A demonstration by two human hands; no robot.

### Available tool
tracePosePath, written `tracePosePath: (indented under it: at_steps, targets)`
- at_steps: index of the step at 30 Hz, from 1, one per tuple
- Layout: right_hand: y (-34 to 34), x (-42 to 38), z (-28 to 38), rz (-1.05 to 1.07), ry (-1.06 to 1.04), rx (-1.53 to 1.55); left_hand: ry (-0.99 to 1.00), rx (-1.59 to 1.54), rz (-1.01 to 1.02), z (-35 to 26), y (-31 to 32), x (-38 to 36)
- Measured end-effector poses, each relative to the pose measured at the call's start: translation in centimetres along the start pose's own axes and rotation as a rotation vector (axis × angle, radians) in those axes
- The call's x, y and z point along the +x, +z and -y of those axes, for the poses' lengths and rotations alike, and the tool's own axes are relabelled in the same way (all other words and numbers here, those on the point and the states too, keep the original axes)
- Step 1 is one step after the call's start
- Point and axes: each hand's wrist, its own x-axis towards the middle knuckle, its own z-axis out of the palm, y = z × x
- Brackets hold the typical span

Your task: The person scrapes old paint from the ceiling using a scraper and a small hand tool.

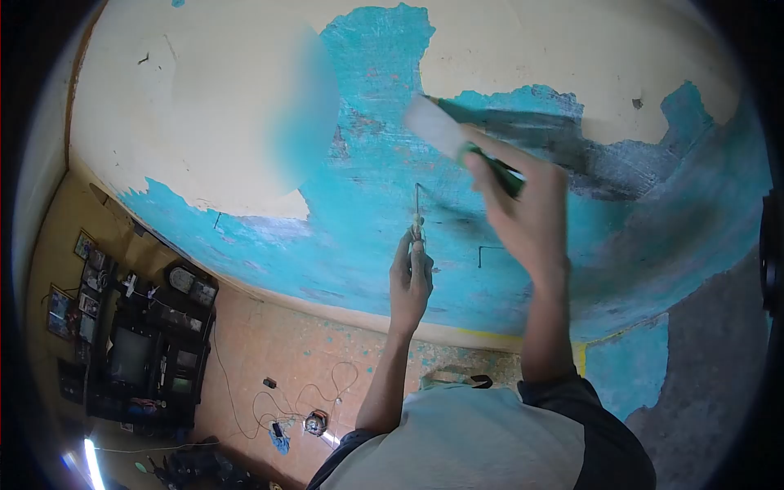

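Note:
My right hand [527, 204] is closed round the green handle of a scraper [437, 126], whose pale, motion-blurred blade lies over the wall near the edge of the cream paint. Lower and to the left, my left hand [411, 278] grips a thin, upright object [418, 220] against the turquoise part of the wall [367, 196]; its exact kind is too small to tell. Cream paint [196, 106] covers the upper wall with ragged edges, and a dark grey patch shows behind the right hand.
At the lower left stands a black cabinet [151, 351] with a screen. Cables and a small round device [315, 422] lie on the tiled floor [245, 351], with paint flakes near the wall's foot. Small bent hooks [481, 255] stick out of the wall. A lit tube [94, 465] shows below the cabinet.

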Motion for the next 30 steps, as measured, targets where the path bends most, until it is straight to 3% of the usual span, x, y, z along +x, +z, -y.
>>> tracePosePath:
  at_steps: [5, 9, 11, 26, 28, 30]
  targets:
    - [-0.1, -0.2, 1.2, 0.090, 0.047, -0.086, 0.026, -0.055, 0.011, 1.2, -0.2, -0.1]
    - [-3.2, -1.9, 0.3, -0.026, -0.041, -0.181, 0.021, -0.047, -0.011, 1.5, -0.1, 0.1]
    - [-4.1, -2.1, 0.8, -0.033, 0.076, -0.213, 0.019, -0.038, -0.022, 1.6, 0.1, 0.1]
    - [-3.8, -0.6, 0.7, -0.027, 0.024, -0.145, 0.005, -0.010, -0.012, 0.6, 0.4, -0.2]
    - [-3.2, 0.4, 1.9, 0.129, 0.117, -0.221, 0.027, -0.037, -0.019, 0.9, 0.5, -0.2]
    - [-3.2, 0.0, 1.1, 0.089, 0.065, -0.182, 0.018, -0.049, -0.010, 0.6, 0.6, -0.3]
